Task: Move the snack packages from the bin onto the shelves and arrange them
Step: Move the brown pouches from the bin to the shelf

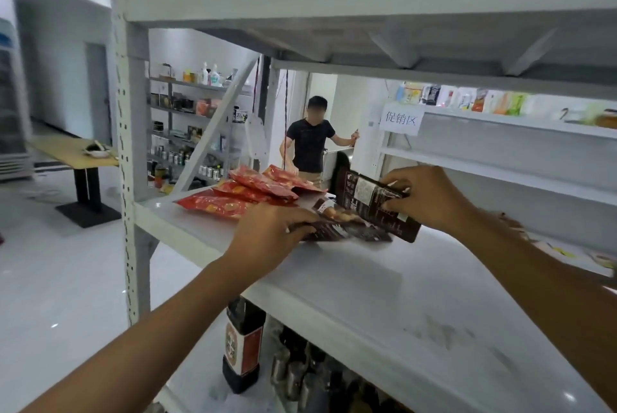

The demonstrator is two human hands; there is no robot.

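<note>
Left hand [267, 232]: grips the near end of a flat dark brown plastic snack packet [347, 230] lying on the white metal shelf [367, 282].
Right hand [430, 195]: pinches a tilted dark brown plastic snack packet [370, 202], which leans over the flat one.
Further back: shiny red plastic snack packets [253, 192] lie overlapping on the same shelf.
Below: a tall dark bottle with a red label [242, 346] stands upright.

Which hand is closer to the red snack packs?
Left. The left hand sits just in front of the red snack packs; the right hand is farther right, gripping a brown package.
</note>
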